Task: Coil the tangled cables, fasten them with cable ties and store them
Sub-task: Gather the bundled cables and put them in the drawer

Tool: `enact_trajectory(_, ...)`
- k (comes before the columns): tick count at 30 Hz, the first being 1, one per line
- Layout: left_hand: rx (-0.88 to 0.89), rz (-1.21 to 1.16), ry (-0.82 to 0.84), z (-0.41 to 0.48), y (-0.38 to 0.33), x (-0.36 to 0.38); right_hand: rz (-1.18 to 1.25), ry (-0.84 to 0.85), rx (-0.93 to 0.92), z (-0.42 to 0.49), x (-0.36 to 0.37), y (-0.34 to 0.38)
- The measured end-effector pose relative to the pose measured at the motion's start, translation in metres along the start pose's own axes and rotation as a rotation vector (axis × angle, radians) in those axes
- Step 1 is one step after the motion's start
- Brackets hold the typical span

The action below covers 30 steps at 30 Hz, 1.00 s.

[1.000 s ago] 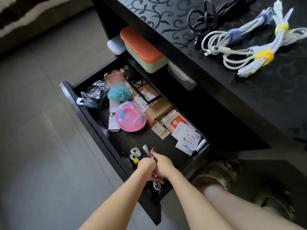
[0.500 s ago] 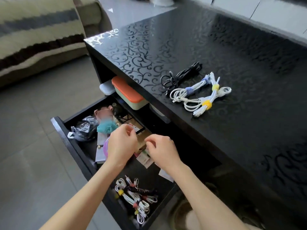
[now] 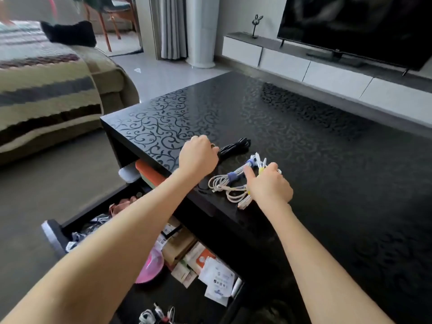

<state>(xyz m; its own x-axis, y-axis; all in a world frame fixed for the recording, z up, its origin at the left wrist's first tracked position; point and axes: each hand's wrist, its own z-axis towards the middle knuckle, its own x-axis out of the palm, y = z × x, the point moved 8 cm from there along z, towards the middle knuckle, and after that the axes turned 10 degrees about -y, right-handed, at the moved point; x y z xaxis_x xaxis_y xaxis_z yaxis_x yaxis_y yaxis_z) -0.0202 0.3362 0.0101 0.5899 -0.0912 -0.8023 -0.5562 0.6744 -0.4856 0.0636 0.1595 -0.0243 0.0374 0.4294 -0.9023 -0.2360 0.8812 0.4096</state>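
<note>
Out over the tabletop, likely to carry these down to the open drawer, with the right hand grasping the white cables and the left hand curled at the black cable, its grip too hidden to tell.

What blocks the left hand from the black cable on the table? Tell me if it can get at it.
Probably yes. The left hand is at the near end of the black cable on the table, with nothing between them. The right hand holds the white cables beside it.
</note>
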Motion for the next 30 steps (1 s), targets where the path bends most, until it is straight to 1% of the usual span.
enact_trajectory(2,-0.189,-0.134,-0.048,0.018,0.010,0.001,0.039,0.044,0.033,0.007,0.009,0.006)
enact_trajectory(3,-0.246,-0.184,-0.047,0.027,0.012,0.003,0.046,0.059,0.045,0.009,0.012,0.010)
enact_trajectory(4,-0.248,-0.162,-0.011,0.034,0.010,0.006,0.040,0.074,0.053,0.011,0.015,0.013)
enact_trajectory(5,-0.192,-0.083,0.043,0.041,0.005,0.011,0.024,0.090,0.058,0.012,0.017,0.016)
enact_trajectory(7,0.005,0.144,0.198,0.046,-0.011,0.027,-0.014,0.124,0.062,0.015,0.020,0.022)
enact_trajectory(9,0.144,0.282,0.315,0.043,-0.019,0.045,-0.022,0.159,0.074,0.017,0.022,0.025)
enact_trajectory(10,0.153,0.289,0.340,0.041,-0.020,0.049,-0.015,0.171,0.081,0.019,0.022,0.025)
enact_trajectory(13,0.110,0.250,0.346,0.037,-0.019,0.051,-0.057,0.200,0.080,0.022,0.018,0.020)
enact_trajectory(16,0.151,0.353,0.360,0.018,-0.026,0.049,-0.078,0.222,0.046,0.018,0.018,0.012)
enact_trajectory(19,0.169,0.367,0.366,-0.016,-0.024,0.041,-0.044,0.188,0.006,0.005,0.015,0.008)
enact_trajectory(20,0.146,0.336,0.355,-0.024,-0.018,0.037,-0.044,0.175,-0.011,0.002,0.013,0.007)
enact_trajectory(22,0.061,0.207,0.280,-0.039,0.002,0.015,-0.055,0.168,-0.070,-0.012,0.006,0.009)
enact_trajectory(25,-0.147,-0.070,0.174,-0.064,0.045,-0.027,-0.010,0.181,-0.169,-0.037,-0.009,0.018)
enact_trajectory(28,-0.430,-0.433,0.110,-0.117,0.096,-0.056,0.200,0.240,-0.282,-0.079,-0.024,0.034)
enact_trajectory(30,-0.596,-0.586,0.076,-0.160,0.126,-0.057,0.357,0.364,-0.331,-0.114,-0.021,0.041)
